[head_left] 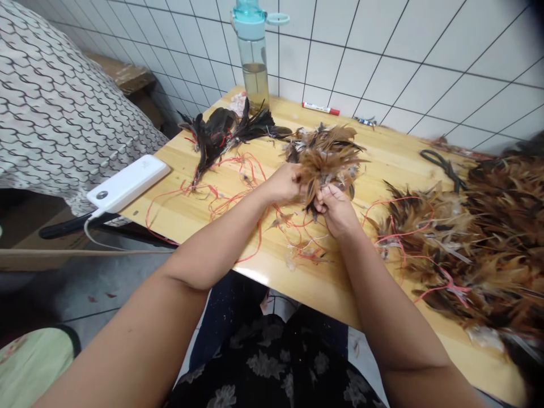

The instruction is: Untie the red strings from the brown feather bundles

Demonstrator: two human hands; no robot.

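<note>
Both my hands are closed on a bunch of brown feathers (327, 164) above the middle of the wooden table (289, 260). My left hand (291, 182) grips it from the left, its fingertips partly hidden by the plumes. My right hand (335, 205) pinches the dark lower end, with fingers curled in. Just behind the bunch lies another pile of brown feathers (310, 136). Loose red string (238, 198) trails over the table beneath and left of my hands. Some black feathers (221, 133) with red ties lie at the back left.
A large heap of brown feathers (505, 226) covers the table's right side, with red string across it. A water bottle (254, 62) and a red-capped marker (321, 108) are by the tiled wall. A white power bank (130, 182) with a cable sits at the left edge.
</note>
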